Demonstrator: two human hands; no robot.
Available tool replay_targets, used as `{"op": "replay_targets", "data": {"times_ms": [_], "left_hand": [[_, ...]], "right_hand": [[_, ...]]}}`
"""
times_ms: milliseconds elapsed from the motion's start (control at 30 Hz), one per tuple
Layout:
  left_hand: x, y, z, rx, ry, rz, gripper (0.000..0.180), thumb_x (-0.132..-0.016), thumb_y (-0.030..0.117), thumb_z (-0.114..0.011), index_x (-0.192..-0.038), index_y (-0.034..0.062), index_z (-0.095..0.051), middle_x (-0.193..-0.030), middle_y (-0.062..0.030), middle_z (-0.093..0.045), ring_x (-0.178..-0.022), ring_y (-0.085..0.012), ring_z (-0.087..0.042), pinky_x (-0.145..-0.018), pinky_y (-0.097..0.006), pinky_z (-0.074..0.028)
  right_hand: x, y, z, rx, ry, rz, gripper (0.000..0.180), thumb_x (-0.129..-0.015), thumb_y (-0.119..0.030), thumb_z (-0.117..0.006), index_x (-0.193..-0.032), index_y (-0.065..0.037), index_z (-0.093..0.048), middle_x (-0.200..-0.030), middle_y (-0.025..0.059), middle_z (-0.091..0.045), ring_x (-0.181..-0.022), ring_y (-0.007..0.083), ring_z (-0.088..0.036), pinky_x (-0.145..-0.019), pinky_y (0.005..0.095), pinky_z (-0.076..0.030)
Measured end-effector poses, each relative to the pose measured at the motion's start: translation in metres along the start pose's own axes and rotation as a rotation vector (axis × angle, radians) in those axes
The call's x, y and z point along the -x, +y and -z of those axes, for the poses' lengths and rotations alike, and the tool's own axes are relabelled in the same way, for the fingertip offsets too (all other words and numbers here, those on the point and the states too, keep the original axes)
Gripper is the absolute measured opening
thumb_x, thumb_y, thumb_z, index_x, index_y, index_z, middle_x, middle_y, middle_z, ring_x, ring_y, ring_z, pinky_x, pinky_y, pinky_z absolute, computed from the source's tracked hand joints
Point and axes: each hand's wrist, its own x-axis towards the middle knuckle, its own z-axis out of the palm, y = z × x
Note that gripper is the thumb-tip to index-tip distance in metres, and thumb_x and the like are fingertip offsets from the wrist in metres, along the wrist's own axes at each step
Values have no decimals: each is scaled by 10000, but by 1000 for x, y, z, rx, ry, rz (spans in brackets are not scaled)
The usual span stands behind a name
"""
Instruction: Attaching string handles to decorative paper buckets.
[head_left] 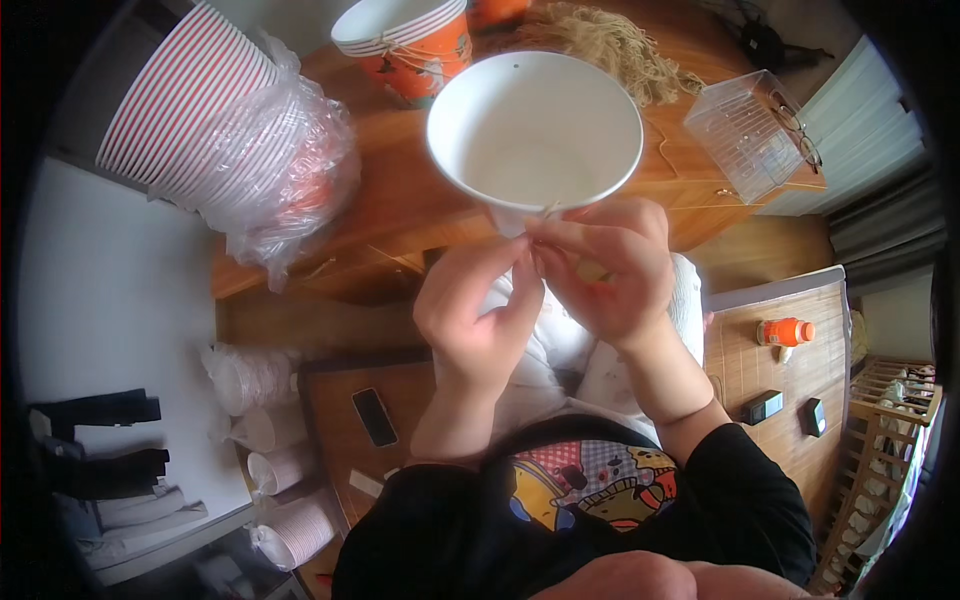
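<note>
Hands meet just below the near rim of a white paper bucket (535, 130), which sits in front of the person over the edge of a wooden table (400, 200), open mouth facing the camera. Left hand (478, 305) and right hand (610, 265) both have fingertips drawn together, pinching a thin pale string (548, 210) at the bucket's lower rim; the string is too fine to say how it attaches. Thumbs and forefingers of the two hands touch each other around that spot. A small hole shows near the far rim of the bucket.

Around it: an orange printed bucket (410, 40) with string tied at its rim stands behind, a bundle of loose twine (610, 45) lies beside it. A tall nested stack of red-striped buckets (195, 105) in a clear plastic bag lies to the left. A clear plastic box (745, 135) with glasses (795, 125) on it sits to the right. Lower down, a black phone (374, 416) lies on a low wooden surface, more nested cups (285, 490) sit at the left, and an orange bottle (785, 331) lies on a bamboo mat at the right
</note>
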Motion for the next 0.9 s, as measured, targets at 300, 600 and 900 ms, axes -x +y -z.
{"op": "replay_targets", "data": {"times_ms": [300,600,900], "left_hand": [[-4,2,-1,-87,-24,-124,143,-724,-64,-692,-857,-12,-672,-736,-98,-649,-613,-183,-588,-561,-265,-466],[-4,0,-3,-73,-42,-112,127,-747,-43,-687,-865,-3,-663,-750,-98,-655,-630,-180,-603,-564,-255,-479],[5,-5,-12,-7,-50,1,74,-827,0,-653,-901,-4,-645,-817,-64,-668,-664,-109,-586,-565,-224,-457]], "right_hand": [[0,-2,1,20,30,10,330,-626,-67,-801,-941,-136,-731,-828,-43,-621,-762,123,-562,-708,262,-382],[8,0,-2,-28,113,-29,374,-590,-20,-793,-937,-119,-696,-789,-47,-604,-716,139,-539,-659,284,-375],[27,5,-14,-387,249,-194,489,-727,69,-726,-1097,-50,-429,-894,62,-692,-797,128,-595,-743,276,-433]]}}
